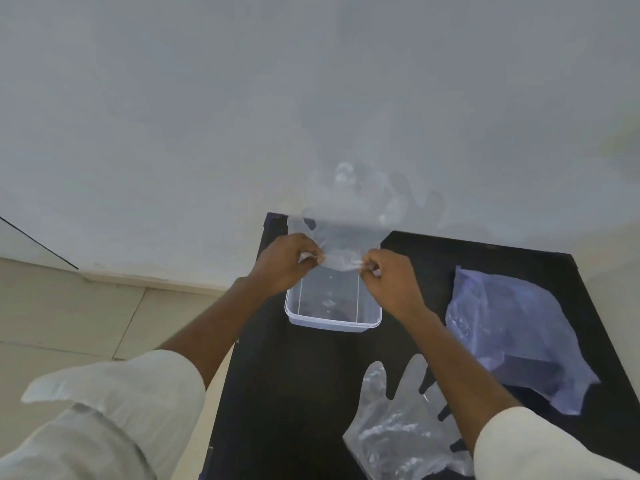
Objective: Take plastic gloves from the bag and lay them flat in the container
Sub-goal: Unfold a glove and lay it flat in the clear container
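Note:
My left hand [289, 262] and my right hand [391, 282] both pinch the cuff edge of a clear plastic glove [349, 216]. The glove hangs stretched between them above a clear rectangular container [332, 322], its fingers pointing away toward the wall. The container stands on a black table [277, 393] and looks to hold thin clear plastic at its bottom. A second clear glove [398, 427] lies flat on the table near me, partly under my right forearm. The crumpled translucent bag [512, 334] rests on the table to the right.
A grey-white wall rises just behind the table. Pale floor tiles [69, 323] lie to the left of the table's left edge. My white sleeves fill the lower corners.

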